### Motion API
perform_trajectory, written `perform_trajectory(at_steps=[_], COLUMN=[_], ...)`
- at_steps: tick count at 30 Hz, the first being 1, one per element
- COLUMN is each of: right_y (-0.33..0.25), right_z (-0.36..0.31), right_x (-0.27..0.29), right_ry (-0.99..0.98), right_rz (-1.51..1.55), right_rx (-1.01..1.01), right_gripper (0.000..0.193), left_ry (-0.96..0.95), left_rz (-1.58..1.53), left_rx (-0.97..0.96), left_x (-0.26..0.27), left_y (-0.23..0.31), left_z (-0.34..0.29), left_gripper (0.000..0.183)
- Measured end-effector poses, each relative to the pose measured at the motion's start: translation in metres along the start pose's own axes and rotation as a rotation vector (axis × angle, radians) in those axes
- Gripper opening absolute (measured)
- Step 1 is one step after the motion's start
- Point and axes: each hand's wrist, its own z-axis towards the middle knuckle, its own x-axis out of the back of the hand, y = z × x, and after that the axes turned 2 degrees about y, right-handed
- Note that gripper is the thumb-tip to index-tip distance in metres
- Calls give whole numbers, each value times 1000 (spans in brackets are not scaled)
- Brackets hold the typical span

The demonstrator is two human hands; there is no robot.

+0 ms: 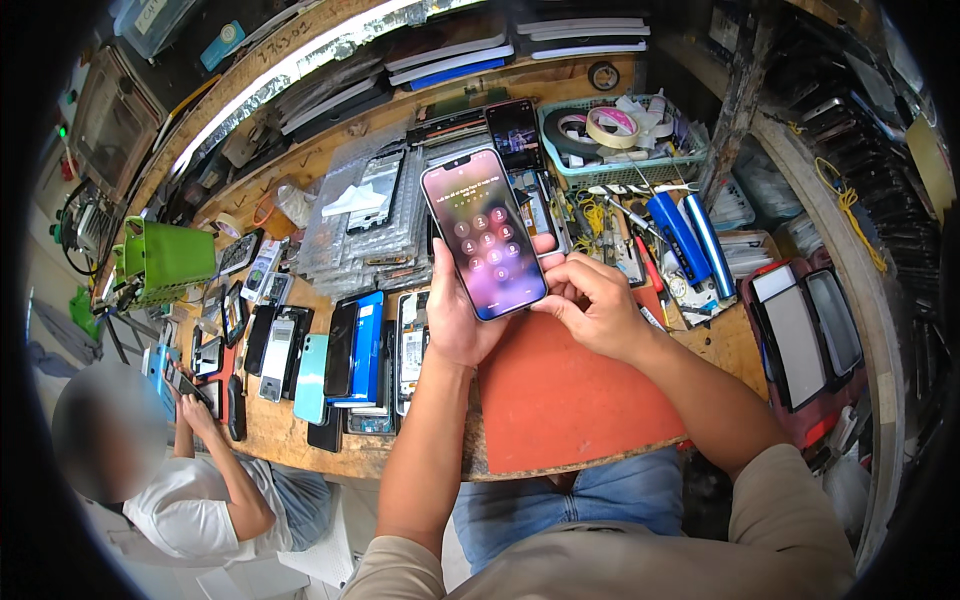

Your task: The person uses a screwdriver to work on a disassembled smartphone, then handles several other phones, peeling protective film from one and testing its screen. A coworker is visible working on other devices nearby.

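A smartphone (487, 235) with a lit purple screen and a round-button passcode keypad is held upright over the orange-red work mat (575, 400). My left hand (463, 332) is closed around it from below, thumb along the left edge and fingertips showing past the right edge. At the phone's lower right corner, my right hand (603, 305) has its fingers curled, with thumb and forefinger against the edge. Just behind it, a dark phone (515, 135) with a lit screen leans among stacked parts.
Several phones, including a light-blue phone (312, 375) and a blue box (366, 345), lie to the left. Tape rolls fill a teal basket (625, 172) behind. Blue cylinders (678, 238) and tools lie right. Another person (200, 500) sits at left, handling a phone (187, 385).
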Motion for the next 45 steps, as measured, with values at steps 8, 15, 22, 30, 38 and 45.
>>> perform_trajectory(at_steps=[8, 15, 22, 30, 38, 45], right_y=[-5, -16, 1, 35, 37, 16], right_z=[3, 16, 8, 14, 9, 12], right_x=[9, 20, 23, 22, 18, 21], right_ry=[70, 134, 327, 600, 421, 191], right_rz=[-41, -143, 24, 413, 435, 401], right_rx=[195, 310, 66, -596, -536, -489], right_gripper=[19, 26, 29, 13, 12, 32], left_ry=[-71, 48, 321, 251, 241, 258], left_rz=[-117, -21, 1235, 1563, 1571, 236], left_rx=[-24, -30, -722, -1096, -1072, -136], left_x=[17, 3, 8, 9, 9, -3], left_y=[-3, -11, -16, -13, -15, -12], left_z=[1, 2, 3, 4, 4, 4], left_gripper=[85, 79, 118, 146, 143, 69])
